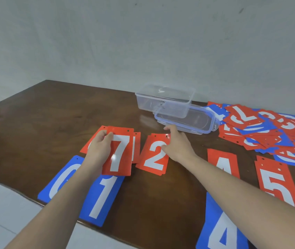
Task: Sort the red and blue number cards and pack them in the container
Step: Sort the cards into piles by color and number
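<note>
red 7 card (118,155) is up in the left hand (99,150), fingers curled round its edge, held over other red cards. just beside it the right hand (176,144) lies on the red 2 pile (154,155), fingers stretched flat, gripping nothing. clear container (164,100) sits empty at the back, resting partly on its lid (186,122). unsorted heap (269,130) is far right. risk here: these slick cards could slide and skew the stacks, or the 7 lands on the wrong pile.
</note>
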### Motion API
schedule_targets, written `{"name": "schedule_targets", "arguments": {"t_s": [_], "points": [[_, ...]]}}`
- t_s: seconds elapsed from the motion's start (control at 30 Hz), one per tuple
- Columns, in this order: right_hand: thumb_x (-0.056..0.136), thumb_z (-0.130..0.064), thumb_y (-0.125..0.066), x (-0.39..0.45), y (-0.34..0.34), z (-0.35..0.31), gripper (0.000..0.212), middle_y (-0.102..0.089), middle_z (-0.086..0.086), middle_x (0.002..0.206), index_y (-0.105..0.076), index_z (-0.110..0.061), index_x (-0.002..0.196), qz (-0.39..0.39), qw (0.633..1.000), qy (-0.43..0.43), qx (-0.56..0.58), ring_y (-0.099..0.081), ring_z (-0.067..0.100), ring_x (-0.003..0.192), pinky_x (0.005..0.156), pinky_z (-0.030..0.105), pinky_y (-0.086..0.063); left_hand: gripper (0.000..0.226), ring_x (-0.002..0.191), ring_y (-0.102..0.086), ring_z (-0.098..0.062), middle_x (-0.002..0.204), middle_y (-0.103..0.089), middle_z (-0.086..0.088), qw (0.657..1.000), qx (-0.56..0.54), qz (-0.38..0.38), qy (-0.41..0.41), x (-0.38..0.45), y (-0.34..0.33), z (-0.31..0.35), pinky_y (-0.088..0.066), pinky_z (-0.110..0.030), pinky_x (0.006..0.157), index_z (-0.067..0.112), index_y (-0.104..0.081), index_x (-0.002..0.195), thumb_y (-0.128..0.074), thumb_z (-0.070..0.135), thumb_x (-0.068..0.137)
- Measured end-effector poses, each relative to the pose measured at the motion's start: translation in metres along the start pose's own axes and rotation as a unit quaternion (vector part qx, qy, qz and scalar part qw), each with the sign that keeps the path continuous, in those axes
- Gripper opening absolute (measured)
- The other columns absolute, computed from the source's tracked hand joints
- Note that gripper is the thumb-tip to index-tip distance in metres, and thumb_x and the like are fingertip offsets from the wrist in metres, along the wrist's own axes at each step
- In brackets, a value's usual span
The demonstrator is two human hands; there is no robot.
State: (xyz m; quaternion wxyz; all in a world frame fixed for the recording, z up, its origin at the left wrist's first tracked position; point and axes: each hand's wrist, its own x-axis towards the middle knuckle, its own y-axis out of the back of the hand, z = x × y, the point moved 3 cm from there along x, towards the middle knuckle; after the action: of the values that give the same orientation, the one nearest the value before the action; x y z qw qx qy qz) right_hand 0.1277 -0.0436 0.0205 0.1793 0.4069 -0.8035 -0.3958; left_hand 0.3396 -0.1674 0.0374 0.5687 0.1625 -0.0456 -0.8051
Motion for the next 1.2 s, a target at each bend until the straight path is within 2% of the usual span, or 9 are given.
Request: {"name": "schedule_targets", "arguments": {"t_s": [0.07, 0.2, 0.33, 0.63, 0.77, 0.9, 1.0, 1.1, 1.2], "points": [[0.090, -0.033, -0.068, 0.002, -0.001, 0.008, 0.055, -0.050, -0.001, 0.140, -0.041, -0.031, 0.138, 0.031, 0.996, 0.012, -0.087, -0.040, 0.024, 0.131, 0.105, 0.040, -0.038, 0.022, 0.092, -0.071, -0.026, 0.098, -0.072, -0.004, 1.000, -0.001, -0.003, 0.008, 0.001, -0.003, 0.001, -0.058, -0.050, 0.088, 0.029, -0.062, 0.094, -0.044, 0.034, 0.105], [0.090, -0.036, -0.067, -0.005, 0.013, 0.020, 0.058, -0.043, -0.004, 0.146, -0.040, -0.033, 0.142, 0.073, 0.993, 0.033, -0.087, -0.033, 0.022, 0.135, 0.111, 0.041, -0.028, 0.018, 0.090, -0.071, -0.024, 0.100, -0.072, -0.005, 0.999, -0.017, -0.029, 0.009, 0.001, -0.019, 0.005, -0.060, -0.044, 0.080, 0.030, -0.063, 0.101, -0.045, 0.025, 0.103], [0.094, -0.032, -0.063, -0.027, 0.050, 0.051, 0.041, -0.053, -0.007, 0.138, -0.051, -0.030, 0.133, 0.105, 0.994, 0.018, -0.027, -0.037, 0.020, 0.132, 0.109, 0.039, -0.030, 0.019, 0.081, -0.068, -0.017, 0.095, -0.071, 0.000, 0.995, -0.027, -0.091, -0.028, -0.011, -0.060, 0.022, -0.055, -0.032, 0.071, 0.028, -0.062, 0.103, -0.050, 0.015, 0.101], [0.092, -0.022, -0.067, -0.124, 0.171, 0.184, 0.028, -0.060, -0.011, 0.118, -0.059, -0.027, 0.118, 0.220, 0.970, -0.089, 0.047, -0.051, 0.014, 0.119, 0.100, 0.034, -0.046, 0.012, 0.098, -0.072, -0.030, 0.107, -0.073, -0.009, 0.952, -0.009, -0.298, -0.067, -0.078, -0.225, 0.060, -0.054, -0.057, 0.091, 0.021, -0.058, 0.111, -0.055, 0.017, 0.100], [0.089, -0.019, -0.068, -0.182, 0.221, 0.243, 0.027, -0.067, -0.006, 0.114, -0.062, -0.025, 0.115, 0.273, 0.951, -0.140, 0.047, -0.061, 0.018, 0.105, 0.087, 0.029, -0.046, 0.016, 0.101, -0.072, -0.030, 0.111, -0.072, -0.009, 0.930, -0.011, -0.362, -0.059, -0.124, -0.308, 0.070, -0.056, -0.052, 0.093, 0.021, -0.058, 0.112, -0.059, 0.018, 0.097], [0.091, -0.020, -0.067, -0.240, 0.265, 0.295, 0.023, -0.065, -0.005, 0.111, -0.059, -0.030, 0.111, 0.301, 0.932, -0.192, 0.064, -0.059, 0.013, 0.104, 0.085, 0.024, -0.041, 0.017, 0.076, -0.066, -0.019, 0.092, -0.070, -0.007, 0.906, 0.009, -0.420, -0.062, -0.176, -0.385, 0.079, -0.056, -0.035, 0.074, 0.017, -0.058, 0.113, -0.062, 0.019, 0.096], [0.091, -0.022, -0.066, -0.276, 0.292, 0.330, 0.022, -0.065, -0.010, 0.110, -0.059, -0.033, 0.109, 0.325, 0.915, -0.223, 0.086, -0.060, 0.012, 0.104, 0.083, 0.024, -0.043, 0.011, 0.069, -0.064, -0.015, 0.086, -0.070, -0.007, 0.883, 0.004, -0.466, -0.047, -0.218, -0.437, 0.083, -0.053, -0.023, 0.058, 0.015, -0.055, 0.106, -0.059, 0.009, 0.097], [0.092, -0.023, -0.065, -0.303, 0.311, 0.359, 0.019, -0.065, -0.008, 0.109, -0.059, -0.035, 0.105, 0.344, 0.905, -0.233, 0.095, -0.059, 0.013, 0.103, 0.081, 0.024, -0.044, 0.013, 0.066, -0.064, -0.015, 0.086, -0.069, -0.009, 0.869, 0.014, -0.493, -0.046, -0.252, -0.484, 0.082, -0.052, -0.021, 0.056, 0.016, -0.052, 0.100, -0.059, 0.005, 0.096], [0.094, -0.026, -0.064, -0.319, 0.325, 0.385, 0.019, -0.064, -0.008, 0.112, -0.057, -0.035, 0.110, 0.341, 0.903, -0.242, 0.100, -0.057, 0.015, 0.109, 0.092, 0.031, -0.046, 0.012, 0.072, -0.067, -0.018, 0.092, -0.069, -0.013, 0.869, 0.038, -0.491, -0.056, -0.276, -0.524, 0.079, -0.054, -0.021, 0.058, 0.014, -0.051, 0.099, -0.059, 0.006, 0.097]]}}
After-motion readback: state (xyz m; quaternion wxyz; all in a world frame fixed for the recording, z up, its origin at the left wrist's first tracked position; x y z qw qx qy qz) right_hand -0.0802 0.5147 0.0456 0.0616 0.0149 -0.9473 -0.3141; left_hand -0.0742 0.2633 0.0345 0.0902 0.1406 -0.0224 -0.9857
